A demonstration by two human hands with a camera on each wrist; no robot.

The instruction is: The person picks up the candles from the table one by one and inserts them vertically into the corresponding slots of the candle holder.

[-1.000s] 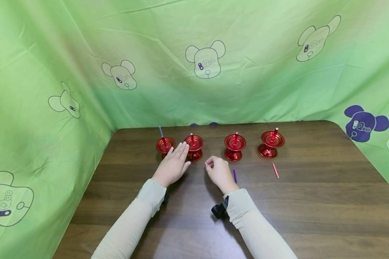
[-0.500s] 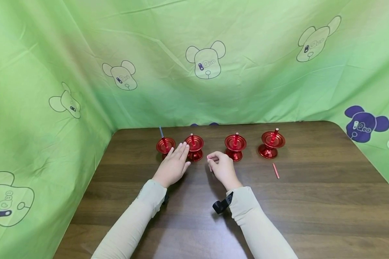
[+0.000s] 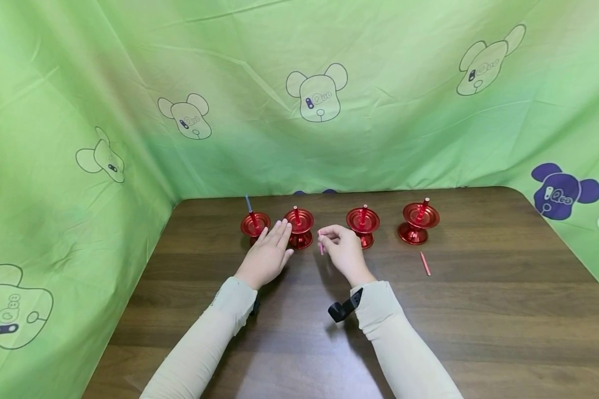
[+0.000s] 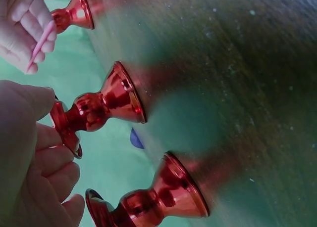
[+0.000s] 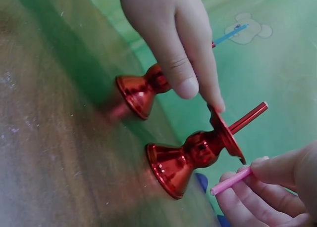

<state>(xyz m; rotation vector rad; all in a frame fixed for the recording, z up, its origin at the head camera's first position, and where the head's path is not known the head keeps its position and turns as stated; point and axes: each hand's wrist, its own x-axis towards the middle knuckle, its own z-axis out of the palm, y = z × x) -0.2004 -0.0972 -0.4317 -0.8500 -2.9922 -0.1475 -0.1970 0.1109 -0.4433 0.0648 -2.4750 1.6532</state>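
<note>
My left hand [image 3: 264, 259] lies with straight fingers at the second red candle holder [image 3: 299, 220] from the left, fingertips right at its dish rim. That holder's red tube [image 5: 248, 119] sticks up from the dish. Close to its right, my right hand [image 3: 346, 252] pinches a thin pink candle [image 5: 231, 181] between thumb and fingers, the candle's lower end pointing down. The leftmost holder [image 3: 255, 224] carries a blue candle [image 3: 248, 203] in its tube; its foot is partly hidden by my left hand.
Two more red candle holders stand to the right, one [image 3: 363, 219] partly behind my right hand and one [image 3: 415, 230] farther right. A pink candle [image 3: 425, 264] lies on the brown table [image 3: 479, 310]. A green cloth [image 3: 319, 155] hangs behind.
My right hand has moved slightly right and away from me, turning the pink candle more upright. The purple candle seen lying on the table earlier is out of sight. My left hand stays put.
</note>
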